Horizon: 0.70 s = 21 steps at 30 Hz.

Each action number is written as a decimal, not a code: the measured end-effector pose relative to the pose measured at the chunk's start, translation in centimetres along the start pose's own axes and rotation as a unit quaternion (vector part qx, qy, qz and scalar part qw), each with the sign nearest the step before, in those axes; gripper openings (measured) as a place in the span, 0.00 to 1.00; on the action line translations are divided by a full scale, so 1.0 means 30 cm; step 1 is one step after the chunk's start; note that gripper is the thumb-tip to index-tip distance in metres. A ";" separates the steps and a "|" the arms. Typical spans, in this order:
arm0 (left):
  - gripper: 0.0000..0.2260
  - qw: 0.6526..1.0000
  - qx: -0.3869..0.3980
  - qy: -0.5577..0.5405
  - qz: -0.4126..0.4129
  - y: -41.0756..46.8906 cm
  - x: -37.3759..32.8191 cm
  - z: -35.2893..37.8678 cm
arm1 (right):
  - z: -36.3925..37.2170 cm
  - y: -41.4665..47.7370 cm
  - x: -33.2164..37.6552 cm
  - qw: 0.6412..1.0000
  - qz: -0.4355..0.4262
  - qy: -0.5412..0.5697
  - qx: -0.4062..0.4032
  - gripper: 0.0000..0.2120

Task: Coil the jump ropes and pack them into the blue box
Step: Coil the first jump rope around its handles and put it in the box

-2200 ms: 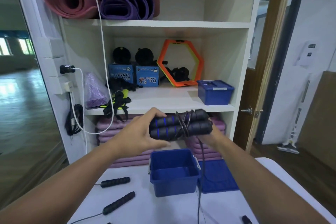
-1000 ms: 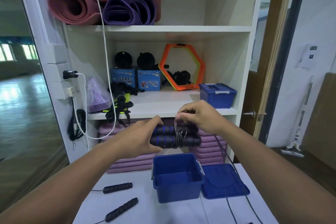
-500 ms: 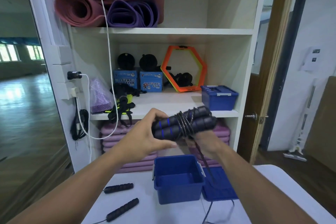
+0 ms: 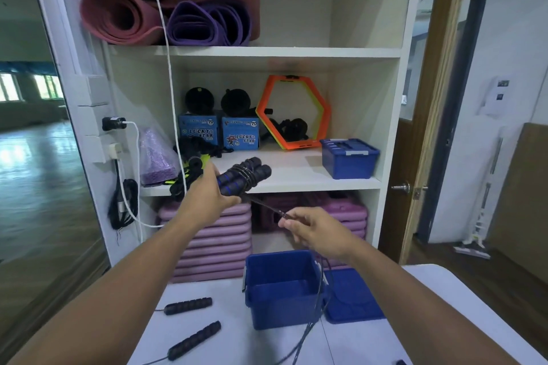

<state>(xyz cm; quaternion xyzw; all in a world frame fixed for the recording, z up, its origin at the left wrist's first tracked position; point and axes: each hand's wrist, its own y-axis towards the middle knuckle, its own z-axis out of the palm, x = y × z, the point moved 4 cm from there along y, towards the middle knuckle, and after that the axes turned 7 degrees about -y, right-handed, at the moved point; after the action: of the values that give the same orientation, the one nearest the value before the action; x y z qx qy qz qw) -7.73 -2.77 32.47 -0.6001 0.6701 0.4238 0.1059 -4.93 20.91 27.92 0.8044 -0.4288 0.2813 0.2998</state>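
My left hand [image 4: 207, 201] is clamped round the two black-and-blue foam handles [image 4: 243, 176] of a jump rope. They lie side by side and tilt up to the right, with several turns of cord [image 4: 267, 206] wound round their middle. My right hand [image 4: 314, 230] sits lower and to the right, well apart from the left. It pinches the free cord between thumb and fingertips. The cord runs taut from the handles to that pinch, then drops from under the hand (past the right rim of the box) down to the white table [image 4: 444, 305].

The open blue box [image 4: 281, 290] stands on the table right below my right hand. Its blue lid [image 4: 353, 296] lies flat just beside it, further right. Below my left hand, two black ribbed handles [image 4: 188, 305] of another rope lie on the table, left of the box and apart from each other. Beyond my right hand, a closed blue storage box [image 4: 350, 158] sits on the shelf.
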 end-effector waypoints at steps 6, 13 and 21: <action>0.24 0.983 0.105 0.129 0.073 -0.040 0.003 0.051 | -0.082 0.024 0.104 0.991 -0.078 -0.097 -0.057 0.10; 0.28 0.965 0.242 0.026 0.101 -0.168 -0.080 0.062 | -0.182 0.061 0.149 0.983 -0.108 -0.119 -0.094 0.05; 0.25 0.945 0.291 -0.066 0.137 -0.265 -0.205 0.031 | -0.184 0.078 0.162 0.994 -0.104 -0.013 -0.041 0.04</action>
<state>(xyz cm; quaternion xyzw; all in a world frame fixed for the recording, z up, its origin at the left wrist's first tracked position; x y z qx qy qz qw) 0.63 2.89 32.38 -0.4164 0.8314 0.2595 0.2609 -5.72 21.30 35.58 0.8352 -0.3583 0.2201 0.3545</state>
